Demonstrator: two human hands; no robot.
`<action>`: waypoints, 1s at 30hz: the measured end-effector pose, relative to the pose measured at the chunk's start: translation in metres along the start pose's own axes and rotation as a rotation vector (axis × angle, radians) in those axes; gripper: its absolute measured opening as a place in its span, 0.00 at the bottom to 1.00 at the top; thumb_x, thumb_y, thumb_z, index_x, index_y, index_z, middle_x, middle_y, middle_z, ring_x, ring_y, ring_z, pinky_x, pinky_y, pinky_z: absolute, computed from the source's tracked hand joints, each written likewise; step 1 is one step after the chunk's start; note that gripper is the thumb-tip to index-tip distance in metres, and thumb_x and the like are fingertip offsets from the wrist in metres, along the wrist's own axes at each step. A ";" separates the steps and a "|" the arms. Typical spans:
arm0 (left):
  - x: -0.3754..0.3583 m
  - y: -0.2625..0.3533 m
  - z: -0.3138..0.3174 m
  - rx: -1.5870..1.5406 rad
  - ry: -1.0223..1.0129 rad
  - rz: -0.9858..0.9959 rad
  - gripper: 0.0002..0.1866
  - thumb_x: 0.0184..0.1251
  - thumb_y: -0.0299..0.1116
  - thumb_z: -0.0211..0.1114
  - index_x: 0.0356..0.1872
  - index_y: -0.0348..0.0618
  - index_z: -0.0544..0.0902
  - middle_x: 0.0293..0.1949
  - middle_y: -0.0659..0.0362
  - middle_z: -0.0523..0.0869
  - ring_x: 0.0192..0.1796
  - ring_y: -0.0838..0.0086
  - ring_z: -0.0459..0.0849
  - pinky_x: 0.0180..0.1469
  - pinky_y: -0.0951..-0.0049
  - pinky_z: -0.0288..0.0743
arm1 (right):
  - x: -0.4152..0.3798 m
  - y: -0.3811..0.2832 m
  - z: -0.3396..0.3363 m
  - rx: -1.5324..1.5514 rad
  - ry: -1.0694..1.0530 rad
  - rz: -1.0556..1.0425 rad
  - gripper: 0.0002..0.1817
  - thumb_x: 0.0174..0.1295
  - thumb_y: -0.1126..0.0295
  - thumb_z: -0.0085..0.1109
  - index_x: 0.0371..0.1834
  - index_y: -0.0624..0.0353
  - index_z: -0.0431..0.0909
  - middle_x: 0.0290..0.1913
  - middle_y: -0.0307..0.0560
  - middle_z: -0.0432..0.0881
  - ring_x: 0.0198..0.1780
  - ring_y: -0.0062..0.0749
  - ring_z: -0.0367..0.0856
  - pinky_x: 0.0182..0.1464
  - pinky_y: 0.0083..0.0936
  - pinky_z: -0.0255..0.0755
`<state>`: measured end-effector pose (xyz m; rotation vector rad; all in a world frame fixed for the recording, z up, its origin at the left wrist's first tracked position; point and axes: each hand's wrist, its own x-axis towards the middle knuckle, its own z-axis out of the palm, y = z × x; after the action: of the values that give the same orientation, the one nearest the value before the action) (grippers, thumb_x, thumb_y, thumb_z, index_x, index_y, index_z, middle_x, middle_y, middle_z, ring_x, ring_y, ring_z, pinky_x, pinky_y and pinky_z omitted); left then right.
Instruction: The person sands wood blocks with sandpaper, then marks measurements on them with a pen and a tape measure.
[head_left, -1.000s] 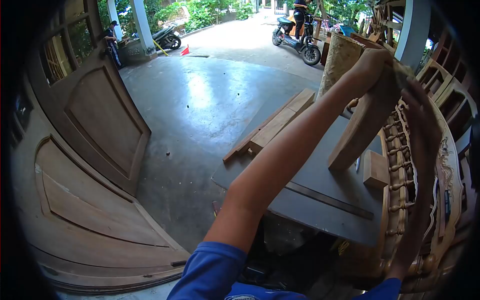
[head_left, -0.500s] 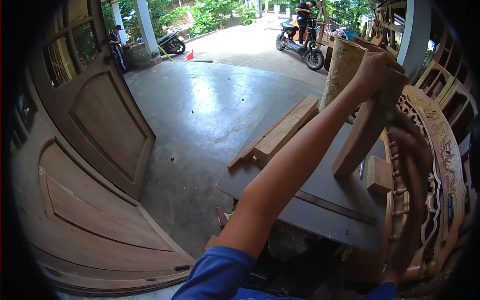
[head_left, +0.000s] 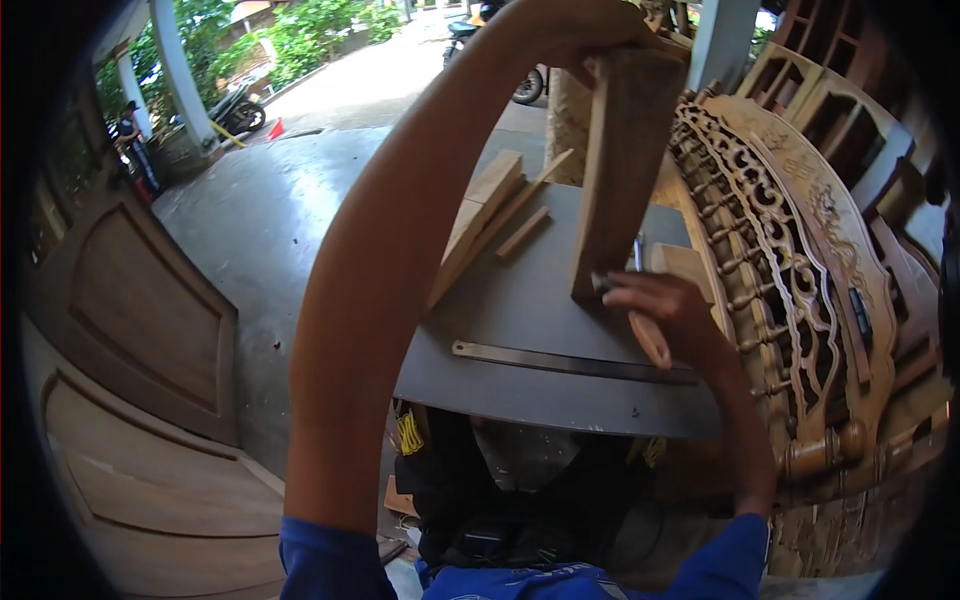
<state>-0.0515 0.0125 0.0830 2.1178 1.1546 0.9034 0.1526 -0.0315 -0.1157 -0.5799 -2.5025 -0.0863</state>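
My left hand [head_left: 600, 28] is closed over the top end of a thick wooden board [head_left: 630, 160], which stands on end and slightly tilted on the grey tabletop [head_left: 500, 315]. Near the board's foot, my right hand [head_left: 665, 305] grips a short wooden-handled tool [head_left: 652, 340]. The tool's dark, metallic end lies right at the lower edge of the board, and the fingers cover its middle. A wooden block [head_left: 685, 265] and a slim shiny tool [head_left: 638, 250] lie just behind this hand. In front is a long metal ruler [head_left: 560, 360], flat on the tabletop.
Wooden beams [head_left: 480, 210] and a small stick [head_left: 523, 233] lie on the tabletop's left. Carved wooden furniture [head_left: 800, 250] stands close on the right. Door panels [head_left: 140, 310] are at left. A person [head_left: 135, 145] and motorbikes are farther back.
The view has turned right and down. My right hand has come from the blurred right side to the board's foot, holding the wooden-handled tool. My left hand stays on the board's top.
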 end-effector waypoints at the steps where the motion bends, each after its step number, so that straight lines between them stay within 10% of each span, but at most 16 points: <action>1: 0.012 -0.003 -0.001 0.236 -0.039 0.038 0.17 0.63 0.38 0.54 0.48 0.38 0.73 0.42 0.52 0.78 0.41 0.71 0.78 0.36 0.72 0.78 | 0.012 0.008 -0.012 0.057 0.138 -0.037 0.11 0.50 0.77 0.57 0.38 0.52 0.78 0.42 0.45 0.81 0.38 0.34 0.82 0.38 0.26 0.76; 4: 0.081 -0.066 0.014 0.130 0.068 0.512 0.13 0.65 0.36 0.53 0.45 0.39 0.75 0.37 0.57 0.78 0.35 0.74 0.77 0.35 0.75 0.76 | 0.047 0.004 -0.052 0.091 0.551 -0.089 0.09 0.57 0.76 0.55 0.41 0.53 0.78 0.38 0.43 0.81 0.28 0.25 0.79 0.29 0.21 0.73; 5: 0.057 -0.032 0.024 0.274 0.140 0.229 0.13 0.66 0.37 0.52 0.44 0.39 0.76 0.37 0.58 0.78 0.35 0.76 0.77 0.36 0.78 0.75 | 0.057 -0.001 -0.065 0.018 0.653 -0.128 0.09 0.59 0.75 0.54 0.41 0.53 0.78 0.39 0.42 0.81 0.26 0.22 0.78 0.27 0.19 0.72; 6: 0.062 -0.053 0.023 -0.196 0.066 0.478 0.13 0.66 0.36 0.52 0.43 0.38 0.76 0.36 0.58 0.79 0.35 0.76 0.77 0.36 0.78 0.75 | 0.058 -0.005 -0.071 0.063 0.666 -0.067 0.09 0.58 0.75 0.54 0.41 0.53 0.78 0.40 0.41 0.81 0.27 0.23 0.79 0.29 0.20 0.73; 8: 0.042 -0.006 0.027 0.234 0.104 0.067 0.15 0.66 0.39 0.49 0.36 0.38 0.78 0.30 0.57 0.77 0.31 0.75 0.75 0.36 0.74 0.74 | 0.054 -0.005 -0.068 0.046 0.669 -0.095 0.09 0.57 0.75 0.53 0.40 0.53 0.79 0.43 0.41 0.80 0.31 0.26 0.81 0.33 0.22 0.74; 9: 0.046 -0.008 0.021 0.549 0.048 0.095 0.15 0.67 0.38 0.47 0.32 0.39 0.77 0.28 0.58 0.76 0.29 0.76 0.73 0.36 0.74 0.73 | 0.045 0.002 -0.054 -0.006 0.653 -0.179 0.09 0.56 0.75 0.53 0.40 0.52 0.79 0.45 0.41 0.80 0.33 0.27 0.82 0.36 0.24 0.75; 16: 0.043 -0.057 -0.014 0.216 0.037 0.300 0.19 0.66 0.45 0.50 0.45 0.44 0.79 0.44 0.59 0.80 0.43 0.80 0.78 0.47 0.79 0.71 | -0.002 0.007 0.025 0.217 -0.072 -0.021 0.09 0.50 0.78 0.59 0.34 0.55 0.76 0.46 0.42 0.80 0.42 0.34 0.81 0.44 0.26 0.77; 19: 0.047 -0.050 -0.013 0.104 -0.167 0.182 0.23 0.63 0.51 0.51 0.45 0.41 0.79 0.45 0.56 0.79 0.40 0.78 0.79 0.40 0.78 0.74 | 0.024 0.009 -0.008 0.387 0.268 -0.065 0.09 0.52 0.73 0.57 0.38 0.52 0.78 0.43 0.44 0.81 0.41 0.35 0.82 0.44 0.31 0.76; 20: 0.042 -0.040 -0.001 0.054 -0.151 0.291 0.11 0.65 0.35 0.50 0.34 0.41 0.79 0.32 0.59 0.79 0.34 0.77 0.75 0.40 0.74 0.72 | 0.033 -0.001 -0.031 0.413 0.351 -0.083 0.09 0.52 0.73 0.57 0.38 0.53 0.78 0.44 0.46 0.81 0.43 0.36 0.81 0.46 0.30 0.75; 23: 0.043 -0.044 0.000 0.550 -0.020 0.646 0.11 0.65 0.32 0.50 0.38 0.41 0.80 0.36 0.58 0.80 0.36 0.76 0.76 0.43 0.76 0.72 | 0.053 -0.006 -0.076 0.070 0.619 -0.268 0.11 0.52 0.74 0.58 0.40 0.55 0.78 0.51 0.49 0.77 0.52 0.41 0.76 0.51 0.30 0.72; 25: 0.049 -0.041 0.001 0.024 -0.216 0.305 0.12 0.66 0.34 0.49 0.40 0.40 0.80 0.37 0.57 0.81 0.37 0.75 0.78 0.44 0.77 0.73 | 0.049 -0.009 -0.073 0.090 0.533 -0.235 0.12 0.49 0.76 0.59 0.38 0.55 0.78 0.53 0.48 0.75 0.55 0.42 0.74 0.52 0.31 0.71; 26: 0.043 -0.038 0.008 0.344 -0.059 0.508 0.14 0.68 0.37 0.49 0.40 0.41 0.80 0.38 0.56 0.81 0.36 0.73 0.78 0.41 0.77 0.75 | 0.045 -0.016 -0.068 0.150 0.456 -0.149 0.12 0.47 0.76 0.59 0.37 0.55 0.78 0.55 0.47 0.74 0.56 0.43 0.72 0.53 0.33 0.70; 30: 0.036 -0.013 0.013 0.416 -0.105 0.227 0.18 0.64 0.43 0.51 0.42 0.40 0.79 0.42 0.55 0.79 0.38 0.73 0.79 0.39 0.77 0.76 | -0.008 -0.002 -0.002 0.000 0.063 0.004 0.12 0.43 0.76 0.58 0.34 0.52 0.77 0.55 0.43 0.75 0.56 0.43 0.71 0.54 0.34 0.68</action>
<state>-0.0339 0.0480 0.0761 2.6410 1.1390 0.6786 0.1589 -0.0368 -0.1187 -0.5734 -2.4407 -0.1015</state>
